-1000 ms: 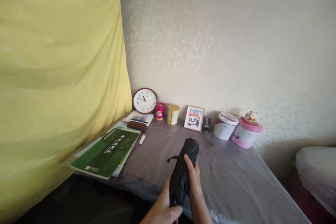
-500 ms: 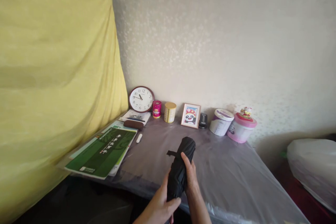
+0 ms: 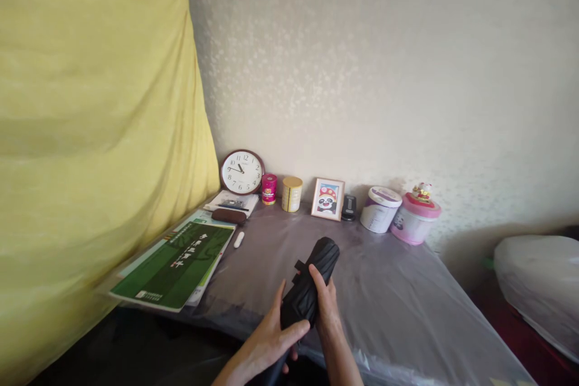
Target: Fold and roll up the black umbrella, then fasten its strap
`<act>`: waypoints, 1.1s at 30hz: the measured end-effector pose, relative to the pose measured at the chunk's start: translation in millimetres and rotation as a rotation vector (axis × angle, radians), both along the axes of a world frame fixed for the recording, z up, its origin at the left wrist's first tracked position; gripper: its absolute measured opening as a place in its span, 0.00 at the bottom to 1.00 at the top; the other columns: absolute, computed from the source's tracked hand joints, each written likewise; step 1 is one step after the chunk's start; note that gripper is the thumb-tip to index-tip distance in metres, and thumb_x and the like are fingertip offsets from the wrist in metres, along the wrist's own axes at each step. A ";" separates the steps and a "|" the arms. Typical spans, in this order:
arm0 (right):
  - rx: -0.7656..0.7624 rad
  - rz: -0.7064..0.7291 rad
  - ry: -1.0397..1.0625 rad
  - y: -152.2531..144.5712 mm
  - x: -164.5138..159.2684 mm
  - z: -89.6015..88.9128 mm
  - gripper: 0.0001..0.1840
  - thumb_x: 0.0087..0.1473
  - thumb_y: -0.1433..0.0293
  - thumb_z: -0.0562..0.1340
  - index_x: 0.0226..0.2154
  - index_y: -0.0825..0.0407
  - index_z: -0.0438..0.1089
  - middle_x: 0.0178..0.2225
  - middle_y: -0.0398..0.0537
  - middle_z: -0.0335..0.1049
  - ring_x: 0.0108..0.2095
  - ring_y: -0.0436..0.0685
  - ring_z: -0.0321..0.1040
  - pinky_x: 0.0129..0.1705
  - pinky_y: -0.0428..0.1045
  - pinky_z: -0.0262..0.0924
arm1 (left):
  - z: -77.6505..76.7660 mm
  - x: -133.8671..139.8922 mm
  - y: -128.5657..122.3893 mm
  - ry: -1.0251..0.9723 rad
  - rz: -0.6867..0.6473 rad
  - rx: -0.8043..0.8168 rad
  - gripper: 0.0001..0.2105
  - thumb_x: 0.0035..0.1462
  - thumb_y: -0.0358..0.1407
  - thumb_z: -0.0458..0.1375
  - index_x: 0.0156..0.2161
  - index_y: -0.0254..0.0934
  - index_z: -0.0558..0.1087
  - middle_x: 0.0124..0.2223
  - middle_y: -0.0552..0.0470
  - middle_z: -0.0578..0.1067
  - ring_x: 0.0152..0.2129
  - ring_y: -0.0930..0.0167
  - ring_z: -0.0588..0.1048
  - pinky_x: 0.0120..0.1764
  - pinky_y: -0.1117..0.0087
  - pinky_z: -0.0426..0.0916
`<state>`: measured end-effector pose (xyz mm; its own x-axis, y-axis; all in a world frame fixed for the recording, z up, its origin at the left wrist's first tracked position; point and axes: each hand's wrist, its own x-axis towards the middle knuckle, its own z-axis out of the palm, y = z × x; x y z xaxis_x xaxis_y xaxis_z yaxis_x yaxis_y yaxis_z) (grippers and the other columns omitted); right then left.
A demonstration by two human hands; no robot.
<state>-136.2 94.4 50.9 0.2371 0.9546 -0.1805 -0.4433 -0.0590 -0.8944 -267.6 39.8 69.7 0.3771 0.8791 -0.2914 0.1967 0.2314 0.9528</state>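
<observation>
both left hand [image 3: 275,335] and right hand [image 3: 329,312] clasp a pleated, cylindrical black umbrella [image 3: 302,300].

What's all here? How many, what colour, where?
Umbrella: 1, black, held front centre
Table: 1, grey, centre
Curtain: 1, yellow, left
Wall: 1, pale, behind
Clock: 1, white, back left
Tin: 1, pink, beside clock
Can: 1, yellowish, right of tin
Picture frame: 1, pale, back middle
Unclear device: 1, black, beside frame
Tub: 1, white and purple, back right
Round box: 1, pink, beside tub
Figurine: 1, red and gold, on box
Booklet: 1, green, table's left
Papers: several, pale, under booklet
Case: 1, brown, behind booklet
Small object: 1, white, right of booklet
Paper pile: 1, white, before clock
Bundle: 1, whitish, far right
Left hand: 1, bare, lower umbrella
Right hand: 1, bare, upper umbrella
</observation>
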 end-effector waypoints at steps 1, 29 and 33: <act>0.008 -0.018 -0.063 1.3 2.6 -1.8 0.34 0.41 0.53 0.65 0.48 0.56 0.62 0.33 0.51 0.75 0.33 0.62 0.73 0.34 0.53 0.68 | -0.9 0.8 1.9 -0.001 0.006 -0.022 0.42 0.53 0.46 0.52 0.61 0.47 0.23 0.51 0.43 0.69 0.19 0.74 0.73 0.18 0.72 0.67; 0.475 0.279 -0.742 -8.1 53.1 -26.1 0.07 0.53 0.64 0.59 0.31 0.50 0.69 0.30 0.43 0.67 0.27 0.50 0.65 0.30 0.45 0.62 | -40.1 8.3 20.0 1.006 -0.081 0.599 0.30 0.58 0.34 0.49 0.60 0.58 0.41 0.55 0.44 0.62 0.37 0.64 0.75 0.39 0.65 0.68; 0.479 0.307 -0.676 -5.4 47.5 -18.7 0.08 0.52 0.63 0.60 0.30 0.50 0.70 0.30 0.43 0.66 0.27 0.49 0.66 0.33 0.45 0.62 | -39.7 10.5 18.9 1.041 -0.079 0.601 0.30 0.57 0.33 0.49 0.60 0.57 0.43 0.56 0.44 0.61 0.37 0.64 0.75 0.39 0.65 0.68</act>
<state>-88.7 89.1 32.2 -0.1306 0.9307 0.3418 0.1634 0.3602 -0.9185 -257.1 58.7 29.9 0.2636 0.9638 -0.0401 0.9289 -0.2424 0.2800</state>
